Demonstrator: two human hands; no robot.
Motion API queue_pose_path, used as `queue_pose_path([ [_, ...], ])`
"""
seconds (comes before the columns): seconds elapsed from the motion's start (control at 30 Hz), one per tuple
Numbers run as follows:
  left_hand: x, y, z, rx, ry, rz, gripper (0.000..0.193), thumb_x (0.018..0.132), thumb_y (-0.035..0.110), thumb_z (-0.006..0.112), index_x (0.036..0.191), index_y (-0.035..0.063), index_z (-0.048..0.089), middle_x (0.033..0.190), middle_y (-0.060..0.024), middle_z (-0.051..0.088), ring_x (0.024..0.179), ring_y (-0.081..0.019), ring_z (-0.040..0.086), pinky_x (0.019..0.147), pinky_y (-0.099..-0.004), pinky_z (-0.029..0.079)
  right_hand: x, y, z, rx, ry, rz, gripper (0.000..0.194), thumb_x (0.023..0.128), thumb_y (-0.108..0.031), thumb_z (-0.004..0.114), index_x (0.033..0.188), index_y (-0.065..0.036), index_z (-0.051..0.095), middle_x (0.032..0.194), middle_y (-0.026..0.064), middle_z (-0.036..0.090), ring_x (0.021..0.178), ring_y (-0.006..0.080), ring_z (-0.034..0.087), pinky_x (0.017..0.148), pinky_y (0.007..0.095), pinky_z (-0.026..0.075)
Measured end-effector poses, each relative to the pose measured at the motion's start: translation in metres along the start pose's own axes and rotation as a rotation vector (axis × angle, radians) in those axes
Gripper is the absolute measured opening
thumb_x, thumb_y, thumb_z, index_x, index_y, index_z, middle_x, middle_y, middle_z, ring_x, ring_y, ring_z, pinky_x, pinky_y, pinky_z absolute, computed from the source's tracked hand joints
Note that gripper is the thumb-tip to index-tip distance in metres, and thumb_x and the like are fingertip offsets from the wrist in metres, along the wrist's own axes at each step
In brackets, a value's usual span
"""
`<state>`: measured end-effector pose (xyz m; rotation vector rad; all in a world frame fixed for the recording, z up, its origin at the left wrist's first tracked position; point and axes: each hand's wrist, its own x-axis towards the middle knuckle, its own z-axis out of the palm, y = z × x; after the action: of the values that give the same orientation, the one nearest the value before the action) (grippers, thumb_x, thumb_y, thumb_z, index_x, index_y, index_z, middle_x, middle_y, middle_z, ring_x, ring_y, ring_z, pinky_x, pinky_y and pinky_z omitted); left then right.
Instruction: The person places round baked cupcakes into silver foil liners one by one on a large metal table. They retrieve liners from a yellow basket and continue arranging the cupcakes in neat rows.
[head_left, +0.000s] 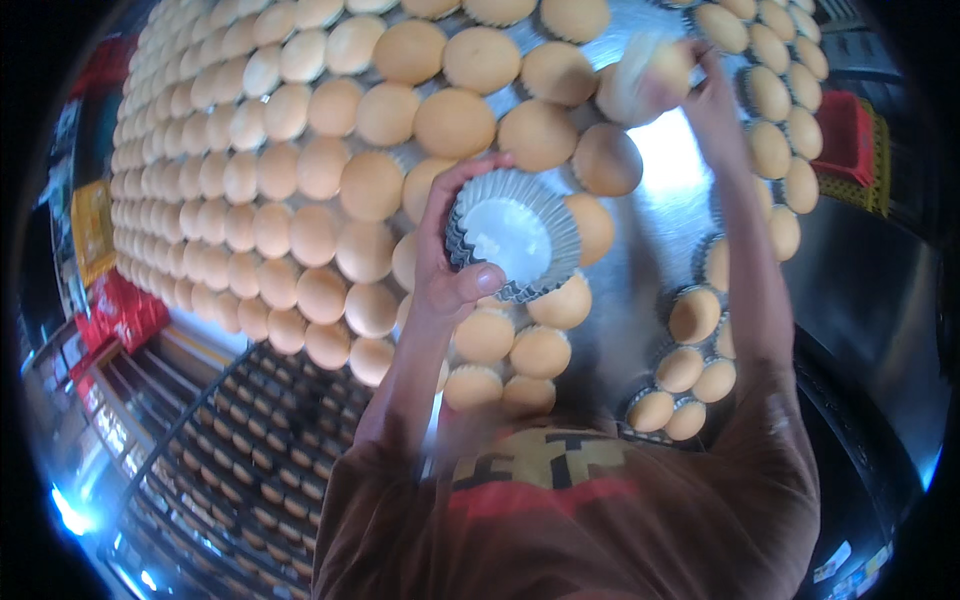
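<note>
My left hand (444, 274) grips a nested stack of fluted metal baking tins (514, 229), thumb over the near rim and fingers around the far side. The top tin's shiny bottom faces up. At the upper right, my right hand (709, 101) holds a round golden cake (664, 71), blurred by motion, its pale side partly showing. That cake hangs just over other round cakes (538, 135) lying in rows on a metal table (679, 180). Several cakes on the right (694, 315) sit in fluted tins.
Many rows of cakes (300, 232) cover the table's left side. A dark rack (247, 450) with more cakes stands at lower left. A red crate (844, 139) lies beyond the right edge, a yellow crate (91, 229) and red bag-like object (124, 311) beyond the left.
</note>
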<state>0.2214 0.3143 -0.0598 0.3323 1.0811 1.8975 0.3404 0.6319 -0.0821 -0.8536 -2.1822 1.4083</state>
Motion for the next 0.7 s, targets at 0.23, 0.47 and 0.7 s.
queue_pose_path([
  [0.23, -0.011, 0.026, 0.001, -0.04, -0.169, 0.061, 0.108, 0.057, 0.036, 0.096, 0.146, 0.0014, 0.046, 0.148, -0.0207, 0.054, 0.136, -0.0283, 0.056, 0.114, -0.042, 0.047, 0.066, 0.013, -0.007, -0.384, 0.26, 0.036, 0.076, 0.084, -0.039, 0.085, 0.14, 0.002, 0.054, 0.129, 0.0193, 0.064, 0.115, 0.0295, 0.063, 0.095, 0.0413, 0.053],
  [0.47, -0.033, 0.028, -0.002, -0.045, -0.102, 0.031, 0.11, 0.054, 0.036, 0.097, 0.144, 0.0001, 0.047, 0.145, -0.0212, 0.055, 0.135, -0.0301, 0.056, 0.115, -0.0431, 0.045, -0.074, -0.111, 0.064, -0.105, -0.445, -0.264, 0.067, 0.079, -0.031, 0.087, 0.136, -0.008, 0.061, 0.131, 0.0073, 0.065, 0.117, 0.0204, 0.062, 0.1, 0.0353, 0.049],
  [0.7, -0.045, 0.049, 0.0, 0.068, -0.225, 0.096, 0.11, 0.054, 0.034, 0.099, 0.143, -0.0037, 0.046, 0.145, -0.0195, 0.055, 0.134, -0.0279, 0.056, 0.116, -0.0411, 0.043, -0.131, -0.177, 0.094, 0.104, -0.545, 0.163, 0.087, 0.071, -0.03, 0.09, 0.141, 0.002, 0.051, 0.128, 0.0136, 0.064, 0.115, 0.0225, 0.062, 0.1, 0.0371, 0.048],
])
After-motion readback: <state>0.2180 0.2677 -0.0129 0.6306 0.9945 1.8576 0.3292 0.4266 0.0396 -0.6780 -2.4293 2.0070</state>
